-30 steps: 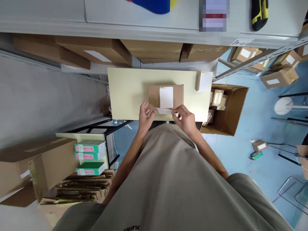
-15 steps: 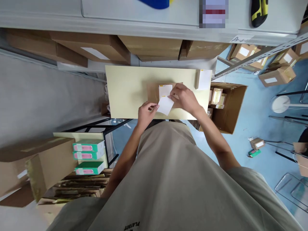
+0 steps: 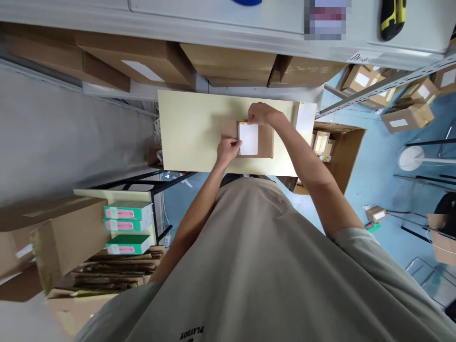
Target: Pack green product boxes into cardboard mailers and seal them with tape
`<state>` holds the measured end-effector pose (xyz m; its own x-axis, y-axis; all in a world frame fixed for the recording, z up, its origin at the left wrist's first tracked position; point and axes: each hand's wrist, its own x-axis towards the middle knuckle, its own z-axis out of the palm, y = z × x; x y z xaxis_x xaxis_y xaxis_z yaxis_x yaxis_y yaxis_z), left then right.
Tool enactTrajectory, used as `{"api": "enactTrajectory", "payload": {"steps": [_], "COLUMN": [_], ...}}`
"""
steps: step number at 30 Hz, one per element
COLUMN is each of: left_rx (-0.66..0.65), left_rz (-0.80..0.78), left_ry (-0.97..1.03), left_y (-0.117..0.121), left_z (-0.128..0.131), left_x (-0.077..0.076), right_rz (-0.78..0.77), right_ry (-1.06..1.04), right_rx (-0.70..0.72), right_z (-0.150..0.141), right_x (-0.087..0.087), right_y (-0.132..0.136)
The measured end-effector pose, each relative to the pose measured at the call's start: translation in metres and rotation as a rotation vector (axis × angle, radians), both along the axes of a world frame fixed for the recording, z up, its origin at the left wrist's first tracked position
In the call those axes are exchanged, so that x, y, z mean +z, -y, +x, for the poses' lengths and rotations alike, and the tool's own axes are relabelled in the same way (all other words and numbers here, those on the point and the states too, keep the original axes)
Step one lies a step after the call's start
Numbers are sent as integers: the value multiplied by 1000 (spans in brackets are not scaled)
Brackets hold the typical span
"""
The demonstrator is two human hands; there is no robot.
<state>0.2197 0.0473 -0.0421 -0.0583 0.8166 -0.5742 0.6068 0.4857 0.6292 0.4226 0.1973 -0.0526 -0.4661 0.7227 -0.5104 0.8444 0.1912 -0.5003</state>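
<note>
A white sheet with a small yellow mark in its top left corner lies squared up on a flat brown cardboard piece. It seems to rest on another white sheet, whose edges I cannot make out. My left hand pinches the sheet's left edge low down, thumb and forefinger together. Over the top edge, my right hand is closed, its fingertips at the sheet's upper border. At the right end of the cream table stands a white stack with a similar yellow mark.
Behind the table, a shelf holds cardboard boxes; a black and yellow tool handle lies above. An open carton with small boxes stands right of the table. Green and pink boxes sit at lower left beside folded cardboard.
The tilted white sheet between my hands has gone up and now lies straight on the cardboard. My right hand moved away from me to its top edge; my left hand shifted right and slightly away.
</note>
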Motion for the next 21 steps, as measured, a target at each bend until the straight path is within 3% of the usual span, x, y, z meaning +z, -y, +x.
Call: {"api": "enactTrajectory", "payload": {"steps": [3,9,15,21], "left_rx": [-14,-21,-12,-4], "left_rz": [-15,-28,-19,-3], "left_ry": [-56,-109,-155,-180], "left_y": [-4,-8,-11,-10], "left_z": [2,3,5,8], "left_x": [3,5,3,3], "right_rz": [-19,72,7,81], "right_ry": [51,-40,86,-7], "right_rx": [-20,-41,-136,-162], "right_z": [-3,-8,-15,-20], "right_x": [-7,-23,-29,-38], "right_y": [0,0,-5,-1]}}
